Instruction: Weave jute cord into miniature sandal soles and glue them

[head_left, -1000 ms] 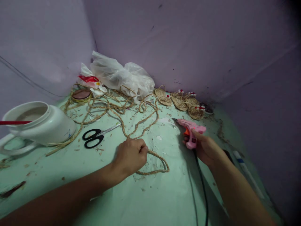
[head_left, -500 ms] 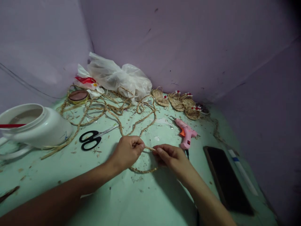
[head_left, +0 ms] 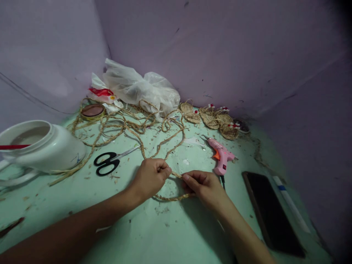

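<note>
Between my two hands runs a short stretch of braided straw-coloured cord (head_left: 176, 175). My left hand (head_left: 152, 176) pinches it with thumb and forefinger, the other fingers curled in. Thumb and fingers of my right hand (head_left: 202, 185) close on it a little to the right. A loop of the cord hangs or lies below, passing behind both hands. More of it trails back across the table in loose coils. Black-handled scissors (head_left: 108, 163) lie partly open left of my left hand. A pink glue gun (head_left: 221, 156) rests on its side beyond my right hand.
A white pitcher (head_left: 66, 150) lies tilted at the left. Behind are a round tin (head_left: 92, 111), a clear plastic bag (head_left: 148, 90) and several woven straw discs (head_left: 210, 120) with red and white beads. A dark phone (head_left: 271, 212) and a white pen-like stick (head_left: 291, 203) lie right.
The view has shifted slightly, so the things at the right sit a little further right. Both hands keep their pinch on the cord, and its lower loop shows further toward my right hand.
</note>
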The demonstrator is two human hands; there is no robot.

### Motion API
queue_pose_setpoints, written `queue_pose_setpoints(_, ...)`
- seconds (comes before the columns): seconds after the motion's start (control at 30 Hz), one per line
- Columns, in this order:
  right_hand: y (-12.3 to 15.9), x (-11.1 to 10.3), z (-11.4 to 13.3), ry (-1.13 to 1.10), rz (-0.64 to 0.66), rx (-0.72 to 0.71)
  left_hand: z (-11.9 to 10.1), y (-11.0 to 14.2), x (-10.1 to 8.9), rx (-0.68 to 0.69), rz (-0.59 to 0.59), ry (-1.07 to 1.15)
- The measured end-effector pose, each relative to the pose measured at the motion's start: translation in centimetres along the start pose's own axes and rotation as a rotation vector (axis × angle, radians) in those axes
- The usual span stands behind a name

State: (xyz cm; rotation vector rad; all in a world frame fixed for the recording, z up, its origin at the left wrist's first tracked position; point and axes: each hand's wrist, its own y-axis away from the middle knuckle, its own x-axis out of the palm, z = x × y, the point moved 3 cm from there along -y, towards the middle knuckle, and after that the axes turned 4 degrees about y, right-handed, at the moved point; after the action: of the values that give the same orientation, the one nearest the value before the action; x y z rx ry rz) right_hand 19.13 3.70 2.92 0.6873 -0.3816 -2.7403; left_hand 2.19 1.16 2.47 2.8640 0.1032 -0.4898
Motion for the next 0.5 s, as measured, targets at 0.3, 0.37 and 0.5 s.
queue_pose_setpoints(0.3,-3.3,-11.0,-0.5,0.556,-0.477,0.188,0.5,-0.1,0.3,0.002,-0.042,0.021)
queue_pose_setpoints(0.37,-4.6,-10.4,-1.1,0.527,-0.430,0.207,0.4,-0.1,0.3,0.003,-0.044,0.023)
queue_pose_setpoints(0.5,-5.5,-9.1,-1.7,0.316,-0.389,0.231,0.3,-0.1,0.2,0.002,-0.046,0.029)
